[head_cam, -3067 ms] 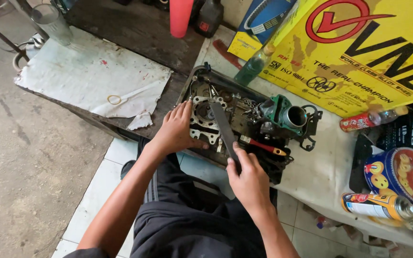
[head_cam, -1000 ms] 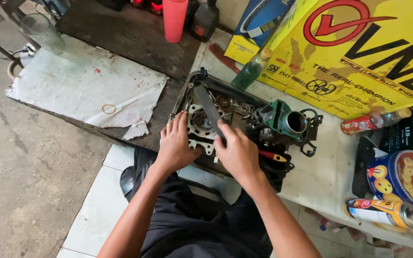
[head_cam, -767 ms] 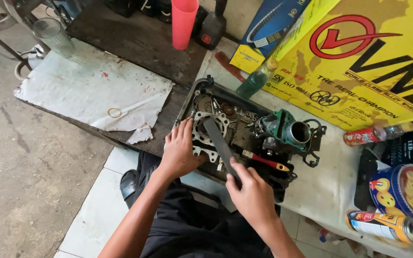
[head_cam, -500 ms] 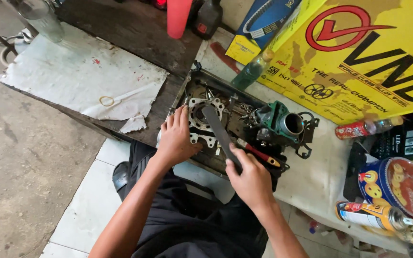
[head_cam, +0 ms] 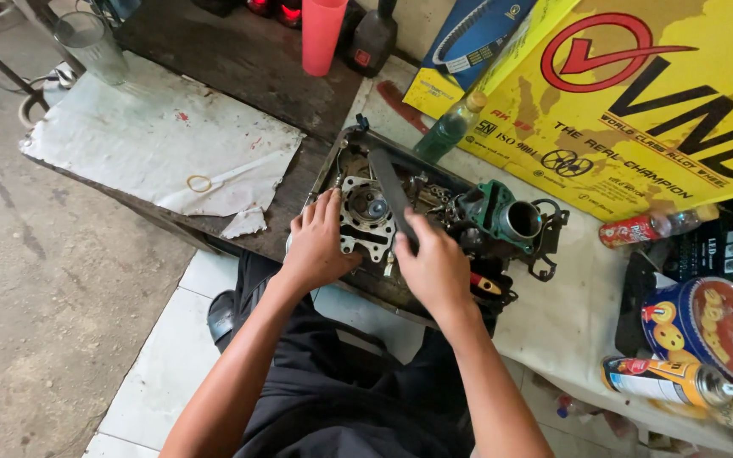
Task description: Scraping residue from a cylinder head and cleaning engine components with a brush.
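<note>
Seen from above, a seated person leans over a low tabletop (head_cam: 239,76). At far left, an empty glass tumbler (head_cam: 91,42) stands by a stained white sheet (head_cam: 146,144). Next, the left hand (head_cam: 317,246) lies spread flat, fingers wide, pressing on the near left edge of a silver engine cylinder head (head_cam: 365,216) inside a dark metal tray (head_cam: 358,288). Just right of it, the right hand (head_cam: 434,267) is closed around the near end of a flat grey file (head_cam: 392,195). The file's long axis runs away from the body, up and slightly leftward, its blade lying across the cylinder head. Further right sit a green cylinder block (head_cam: 502,216), yellow boxes (head_cam: 655,93) and a blue biscuit tin (head_cam: 710,326).
</note>
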